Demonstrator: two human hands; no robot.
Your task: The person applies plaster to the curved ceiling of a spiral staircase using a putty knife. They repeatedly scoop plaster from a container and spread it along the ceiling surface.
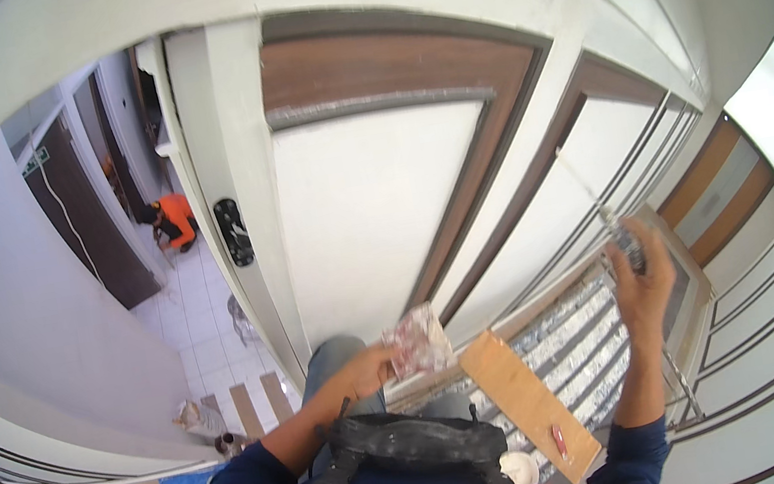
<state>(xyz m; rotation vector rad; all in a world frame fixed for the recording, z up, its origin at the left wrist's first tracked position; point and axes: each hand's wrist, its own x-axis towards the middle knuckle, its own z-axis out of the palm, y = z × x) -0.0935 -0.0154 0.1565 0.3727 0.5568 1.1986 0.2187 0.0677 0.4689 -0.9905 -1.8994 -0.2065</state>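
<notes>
My left hand (367,372) is closed on the edge of a flat, roughly square piece (420,340) smeared white and dark red; whether it is a cloth, a pad or a scraper is unclear. Up on the right, my right hand (646,277) grips a slim tool (627,246) with a dark, white-smeared handle and a long thin shaft ending in a pale tip. That tip stands before the white panelled woodwork (389,191) with brown borders; contact cannot be made out. Between my arms lies a wooden board (517,394) bearing a small red tool (559,440).
A white-smeared slatted platform (580,343) is under the board. A small white container (519,468) stands beside the board, close to my black waist bag (419,442). Through the opening at left, a person in orange (177,220) crouches on the tiled floor (202,322). Panelled wall (762,375) stands at right.
</notes>
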